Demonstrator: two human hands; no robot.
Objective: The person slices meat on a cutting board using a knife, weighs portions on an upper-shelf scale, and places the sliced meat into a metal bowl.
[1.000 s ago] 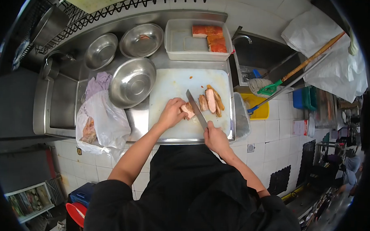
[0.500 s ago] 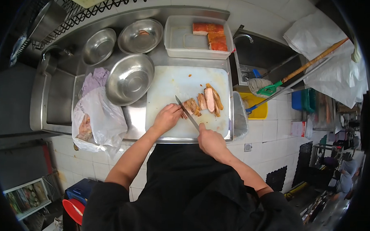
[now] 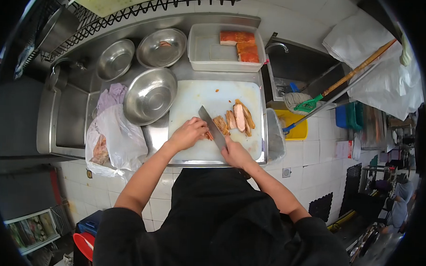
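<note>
A wide-bladed kitchen knife (image 3: 212,127) is gripped in my right hand (image 3: 236,153), its tip pointing away and to the left over the white cutting board (image 3: 188,97). My left hand (image 3: 189,134) is closed, with curled fingertips at a small strip of cooked meat (image 3: 209,136) left of the blade. Just right of the blade lies a browned chunk of meat (image 3: 221,125), partly hidden by it. Farther right, several cut slices (image 3: 240,117) lean together, one showing a pale pink face. My left fingers partly cover the strip.
Steel bowls (image 3: 150,95) stand left of the board. Behind it, a plastic container (image 3: 201,63) holds reddish slabs of meat (image 3: 246,47). A plastic bag (image 3: 123,139) with meat inside sits at the left counter edge. Sinks (image 3: 72,121) flank the work area; a mop handle (image 3: 360,70) leans at right.
The knife has turned so more of its flat side shows, and it now separates the small strip from the chunk. My left hand has shifted slightly left. The view has moved a little.
</note>
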